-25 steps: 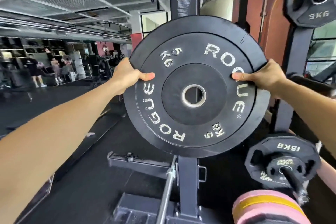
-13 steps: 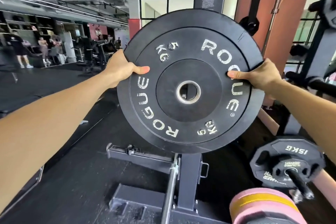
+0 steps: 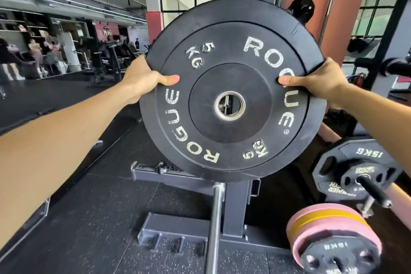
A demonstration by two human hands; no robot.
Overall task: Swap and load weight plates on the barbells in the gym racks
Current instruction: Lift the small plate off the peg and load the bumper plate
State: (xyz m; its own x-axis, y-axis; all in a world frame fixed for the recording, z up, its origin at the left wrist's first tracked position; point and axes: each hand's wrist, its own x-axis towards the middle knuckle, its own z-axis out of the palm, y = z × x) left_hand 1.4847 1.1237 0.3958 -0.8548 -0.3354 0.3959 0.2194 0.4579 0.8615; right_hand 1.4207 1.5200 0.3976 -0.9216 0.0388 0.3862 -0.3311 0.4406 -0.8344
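The 5 kg plate [image 3: 233, 89] stands upright in mid-view, in front of the rack upright [image 3: 235, 204], with the left hand [image 3: 144, 78] on its left edge and the right hand [image 3: 320, 80] on its right edge. Low to the right, a 15 kg plate [image 3: 355, 171] sits on a peg [image 3: 373, 191], behind the stacked plates [image 3: 331, 240] nearest the camera. A steel bar [image 3: 214, 227] runs along the floor [image 3: 89, 218] just left of the upright.

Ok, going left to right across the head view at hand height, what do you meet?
Left hand → 5 kg plate → right hand.

three weight plates [image 3: 233, 87], two hands [image 3: 142, 78]
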